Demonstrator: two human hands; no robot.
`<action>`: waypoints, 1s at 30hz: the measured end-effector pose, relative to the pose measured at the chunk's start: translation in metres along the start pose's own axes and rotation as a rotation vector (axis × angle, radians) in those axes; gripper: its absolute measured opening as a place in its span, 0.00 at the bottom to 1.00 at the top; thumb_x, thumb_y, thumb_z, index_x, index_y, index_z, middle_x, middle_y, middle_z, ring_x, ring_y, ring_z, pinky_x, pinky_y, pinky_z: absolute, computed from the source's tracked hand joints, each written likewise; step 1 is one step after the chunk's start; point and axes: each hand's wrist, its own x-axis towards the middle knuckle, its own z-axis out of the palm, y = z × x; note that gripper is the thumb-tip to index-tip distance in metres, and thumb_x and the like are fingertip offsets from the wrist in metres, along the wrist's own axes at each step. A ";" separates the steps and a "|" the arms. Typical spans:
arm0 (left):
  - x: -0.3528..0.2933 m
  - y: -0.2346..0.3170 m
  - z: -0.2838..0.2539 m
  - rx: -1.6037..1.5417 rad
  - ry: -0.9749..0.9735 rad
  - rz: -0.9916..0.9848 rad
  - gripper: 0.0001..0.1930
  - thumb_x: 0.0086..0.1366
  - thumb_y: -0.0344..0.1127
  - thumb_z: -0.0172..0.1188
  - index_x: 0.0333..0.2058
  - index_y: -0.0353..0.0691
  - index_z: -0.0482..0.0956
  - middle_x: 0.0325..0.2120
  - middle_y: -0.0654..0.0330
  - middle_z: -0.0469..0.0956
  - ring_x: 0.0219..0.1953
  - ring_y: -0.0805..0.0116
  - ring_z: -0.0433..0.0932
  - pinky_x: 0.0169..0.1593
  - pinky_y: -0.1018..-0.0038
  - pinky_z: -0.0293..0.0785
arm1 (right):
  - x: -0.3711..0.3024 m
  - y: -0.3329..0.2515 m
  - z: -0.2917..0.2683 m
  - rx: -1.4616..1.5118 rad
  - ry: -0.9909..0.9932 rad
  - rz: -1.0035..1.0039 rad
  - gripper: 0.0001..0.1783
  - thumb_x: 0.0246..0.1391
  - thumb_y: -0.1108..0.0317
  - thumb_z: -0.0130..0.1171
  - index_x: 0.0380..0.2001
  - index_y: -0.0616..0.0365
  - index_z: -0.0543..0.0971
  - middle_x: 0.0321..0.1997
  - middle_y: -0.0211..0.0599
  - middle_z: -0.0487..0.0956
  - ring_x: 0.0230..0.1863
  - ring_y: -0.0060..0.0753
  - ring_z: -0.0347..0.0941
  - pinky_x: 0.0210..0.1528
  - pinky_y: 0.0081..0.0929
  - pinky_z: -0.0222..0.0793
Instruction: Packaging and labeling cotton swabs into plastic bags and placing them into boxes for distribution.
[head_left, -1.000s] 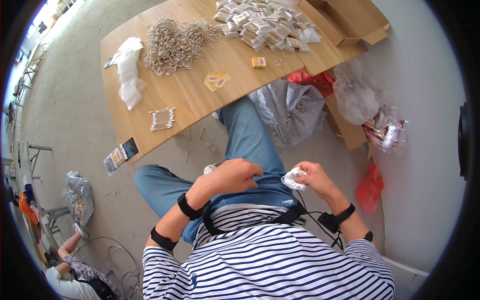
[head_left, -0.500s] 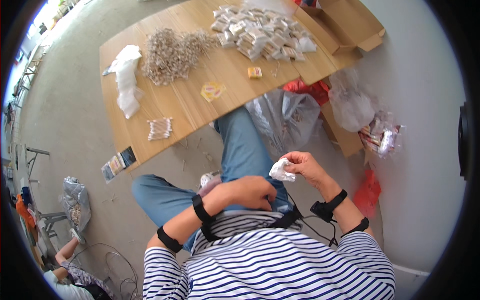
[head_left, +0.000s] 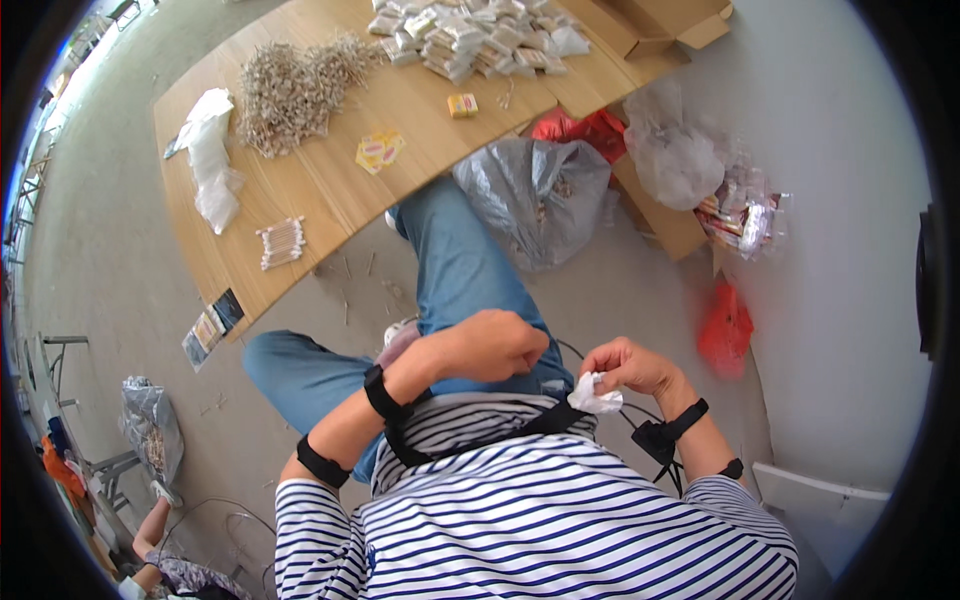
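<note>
My right hand (head_left: 635, 366) pinches a crumpled white tissue (head_left: 596, 395) between thumb and fingers, close to my waist on the right. Over my lap, my left hand (head_left: 505, 345) is curled closed with its knuckles up; whatever its fingers may hold is hidden. The two hands are apart. Beyond my knees stands a wooden table (head_left: 330, 205). On it are a neat row of cotton swabs (head_left: 282, 243), several yellow cards (head_left: 380, 150) and a small yellow-and-white box (head_left: 462, 105).
A large heap of loose swabs (head_left: 290, 95) and a pile of small packets (head_left: 470, 35) cover the table's far side. White plastic film (head_left: 213, 165) lies left. Below the right edge are a grey bag (head_left: 540, 205), clear bags (head_left: 675, 150) and a red bag (head_left: 727, 335).
My right hand has drawn the tissue down and slightly right, nearer my body. My left hand has risen a little from my waist. The view has shifted, so the table sits farther left and higher.
</note>
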 end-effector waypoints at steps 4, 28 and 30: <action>-0.015 -0.007 -0.006 -0.065 0.155 -0.026 0.04 0.60 0.29 0.60 0.31 0.35 0.75 0.25 0.50 0.78 0.31 0.48 0.78 0.36 0.60 0.72 | 0.055 -0.030 -0.023 -0.023 0.399 -0.207 0.11 0.53 0.75 0.65 0.41 0.60 0.83 0.34 0.27 0.84 0.34 0.16 0.77 0.38 0.18 0.71; -0.139 -0.039 -0.014 -0.271 0.837 -0.691 0.07 0.55 0.25 0.67 0.33 0.32 0.80 0.26 0.58 0.81 0.30 0.70 0.78 0.36 0.74 0.74 | 0.350 -0.267 -0.123 -0.929 1.117 -0.786 0.18 0.47 0.74 0.56 0.44 0.54 0.84 0.44 0.52 0.83 0.47 0.51 0.80 0.52 0.42 0.74; -0.139 -0.039 -0.016 -0.265 0.827 -0.703 0.07 0.56 0.25 0.67 0.33 0.32 0.80 0.26 0.58 0.81 0.30 0.70 0.79 0.37 0.74 0.74 | 0.346 -0.267 -0.124 -0.894 1.147 -0.755 0.19 0.47 0.74 0.56 0.44 0.55 0.84 0.44 0.53 0.83 0.47 0.52 0.80 0.52 0.43 0.73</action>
